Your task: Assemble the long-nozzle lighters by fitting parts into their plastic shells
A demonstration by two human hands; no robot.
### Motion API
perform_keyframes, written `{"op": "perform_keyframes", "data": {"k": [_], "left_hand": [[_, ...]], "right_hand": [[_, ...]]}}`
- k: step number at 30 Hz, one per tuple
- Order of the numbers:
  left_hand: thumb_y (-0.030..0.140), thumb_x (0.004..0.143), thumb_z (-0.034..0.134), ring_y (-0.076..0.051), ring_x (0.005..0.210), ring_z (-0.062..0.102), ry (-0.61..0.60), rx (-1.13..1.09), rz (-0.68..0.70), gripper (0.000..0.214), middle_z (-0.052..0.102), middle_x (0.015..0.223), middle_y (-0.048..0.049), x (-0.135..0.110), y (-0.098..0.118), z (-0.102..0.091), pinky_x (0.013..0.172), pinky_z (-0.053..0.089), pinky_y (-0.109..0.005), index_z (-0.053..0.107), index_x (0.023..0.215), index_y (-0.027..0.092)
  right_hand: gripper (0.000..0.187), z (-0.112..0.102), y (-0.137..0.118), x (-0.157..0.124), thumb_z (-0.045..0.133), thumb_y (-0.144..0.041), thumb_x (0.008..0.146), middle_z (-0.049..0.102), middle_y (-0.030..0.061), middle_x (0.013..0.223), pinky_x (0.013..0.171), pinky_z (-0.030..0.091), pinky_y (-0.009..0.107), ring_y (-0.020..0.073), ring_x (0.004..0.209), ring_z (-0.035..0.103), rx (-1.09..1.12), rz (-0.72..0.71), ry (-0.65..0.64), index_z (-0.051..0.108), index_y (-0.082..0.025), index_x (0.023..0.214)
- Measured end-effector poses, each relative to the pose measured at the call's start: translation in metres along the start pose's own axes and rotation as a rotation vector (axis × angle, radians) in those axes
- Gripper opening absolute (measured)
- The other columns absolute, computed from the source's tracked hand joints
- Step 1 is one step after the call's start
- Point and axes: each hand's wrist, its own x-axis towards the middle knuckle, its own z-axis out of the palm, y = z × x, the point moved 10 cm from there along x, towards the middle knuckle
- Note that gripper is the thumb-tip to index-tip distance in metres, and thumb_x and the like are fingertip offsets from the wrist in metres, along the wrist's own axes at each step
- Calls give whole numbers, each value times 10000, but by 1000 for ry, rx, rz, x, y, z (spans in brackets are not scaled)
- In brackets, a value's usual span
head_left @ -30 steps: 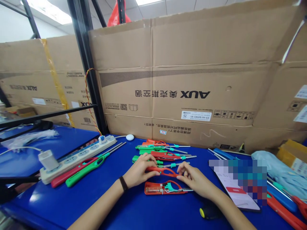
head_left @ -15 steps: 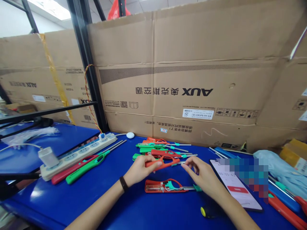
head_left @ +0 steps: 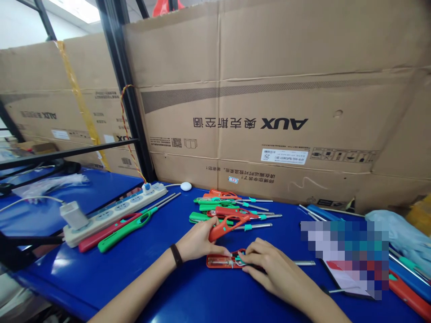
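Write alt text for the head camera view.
Two hands work over a blue bench: the left hand holds a red lighter shell while the right hand touches an opened red lighter. More red and green lighters lie beyond, before cardboard boxes.

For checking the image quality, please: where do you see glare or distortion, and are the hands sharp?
Head view: glare whitens the blue table at lower left; the ceiling light is overexposed; wide-angle distortion tilts the black rack upright; a pixelated mosaic hides something at right. The left hand and right hand look fairly sharp.
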Motion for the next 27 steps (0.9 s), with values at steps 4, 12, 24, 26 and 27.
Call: {"op": "perform_keyframes", "data": {"k": [4,12,24,26,27], "left_hand": [[527,761,657,-124,604,437,67,-30,34,405,489,726,41,0,4,-7,545,330,-205,501,873,171],[248,793,588,-135,621,491,82,-46,106,291,569,804,21,-4,14,-11,586,371,-215,509,1066,184],[209,796,544,-131,578,486,-26,99,201,44,573,704,12,-6,28,-1,548,341,-211,555,806,167],[182,757,565,-132,592,497,-62,98,226,28,583,710,12,-8,34,3,562,350,-209,551,778,168],[175,748,571,-135,605,506,-84,99,244,36,590,714,11,-9,38,6,578,358,-210,555,780,169]], "right_hand": [[208,4,-5,-1,507,-113,892,623,68,926,747,478,316,215,868,580,-124,-1,-25,689,-197,945],[212,-5,-5,-5,469,-139,915,554,42,913,746,475,308,189,883,560,-54,-9,80,666,-219,904],[143,-74,30,-24,483,-221,899,598,53,956,840,461,369,212,905,578,81,106,566,548,-221,1025],[315,-77,32,-24,526,-276,899,584,79,1141,934,423,415,241,1066,538,48,85,563,483,-236,1208],[386,-73,31,-21,545,-291,900,568,74,1218,971,401,424,243,1130,511,41,57,509,453,-256,1273]]}}
